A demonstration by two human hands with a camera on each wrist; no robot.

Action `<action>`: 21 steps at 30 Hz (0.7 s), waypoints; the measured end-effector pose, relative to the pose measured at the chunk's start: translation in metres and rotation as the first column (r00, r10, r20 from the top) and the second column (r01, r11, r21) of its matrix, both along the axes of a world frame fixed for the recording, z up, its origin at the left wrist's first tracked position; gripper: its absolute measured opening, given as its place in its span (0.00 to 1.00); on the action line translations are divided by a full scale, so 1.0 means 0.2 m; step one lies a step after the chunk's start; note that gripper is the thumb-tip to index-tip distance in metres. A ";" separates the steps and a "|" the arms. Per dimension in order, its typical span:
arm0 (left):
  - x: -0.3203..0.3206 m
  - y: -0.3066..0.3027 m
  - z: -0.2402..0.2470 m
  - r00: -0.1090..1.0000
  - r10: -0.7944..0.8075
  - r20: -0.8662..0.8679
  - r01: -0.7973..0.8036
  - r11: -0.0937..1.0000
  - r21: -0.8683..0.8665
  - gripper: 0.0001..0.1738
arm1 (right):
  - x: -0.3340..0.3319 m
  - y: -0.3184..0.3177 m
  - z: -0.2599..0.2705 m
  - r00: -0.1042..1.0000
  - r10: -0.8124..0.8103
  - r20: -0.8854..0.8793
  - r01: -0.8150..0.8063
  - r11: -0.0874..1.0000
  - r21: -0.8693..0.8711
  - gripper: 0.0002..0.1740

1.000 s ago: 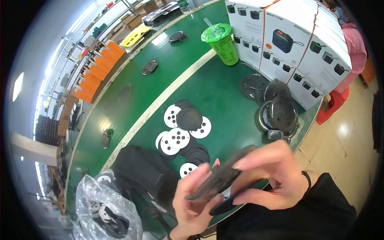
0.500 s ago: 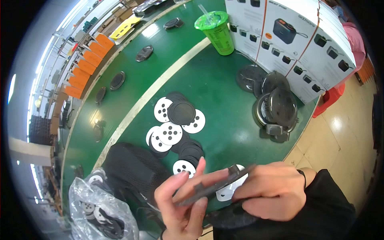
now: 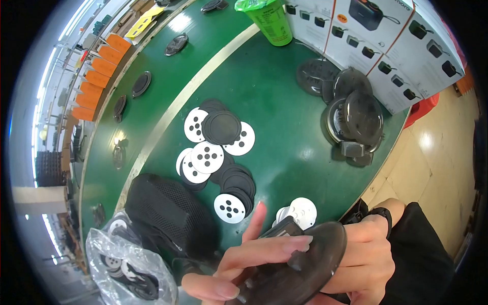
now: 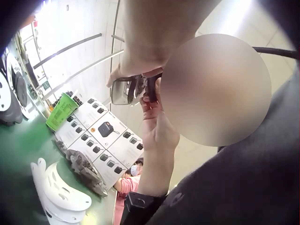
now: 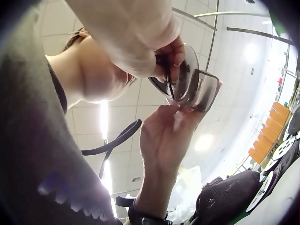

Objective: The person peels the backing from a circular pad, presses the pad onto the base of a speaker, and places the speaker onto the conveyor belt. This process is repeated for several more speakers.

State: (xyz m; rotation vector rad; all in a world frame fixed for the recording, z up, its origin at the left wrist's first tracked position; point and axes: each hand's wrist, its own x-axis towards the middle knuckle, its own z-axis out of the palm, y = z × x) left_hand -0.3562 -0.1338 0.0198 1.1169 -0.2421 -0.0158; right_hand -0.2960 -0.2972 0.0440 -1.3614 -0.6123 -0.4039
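A smoky see-through round plastic cover with a squared tab is held up close to the person in the head view. My left hand grips it, fingers across its face. On its other side is my right hand, which pinches a thin black disc against the cover in the right wrist view; the head view hides that disc behind the cover. White perforated discs lie just beyond the hands. Farther left are loose piles of black discs and white discs with black dots.
More smoky covers are stacked at the right, before printed white boxes and a green cup. Several covers lie beyond the pale strip. A black mesh case and a plastic bag of discs stand at the left.
The cover has turned from nearly edge-on to show its broad face. Both hands have shifted with it, and the left fingers now lie across it. The head view has tilted downward.
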 end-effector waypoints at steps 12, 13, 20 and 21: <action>0.01 0.04 -0.03 0.997 -0.069 0.023 0.070 0.998 -0.005 0.38 | -0.01 0.01 -0.02 0.999 -0.029 -0.026 0.030 0.999 0.031 0.17; 0.01 0.03 -0.03 0.998 -0.053 0.033 0.053 0.999 -0.001 0.36 | -0.01 0.02 -0.02 0.999 -0.049 0.011 0.049 0.998 0.032 0.14; 0.03 -0.04 -0.06 0.967 0.142 0.214 -0.157 0.986 0.057 0.27 | 0.08 -0.04 -0.01 0.967 0.126 0.220 -0.073 0.969 -0.235 0.07; 0.03 -0.06 -0.07 0.944 0.193 0.268 -0.219 0.973 0.067 0.27 | 0.11 -0.05 -0.03 0.951 0.210 0.228 -0.157 0.961 -0.229 0.07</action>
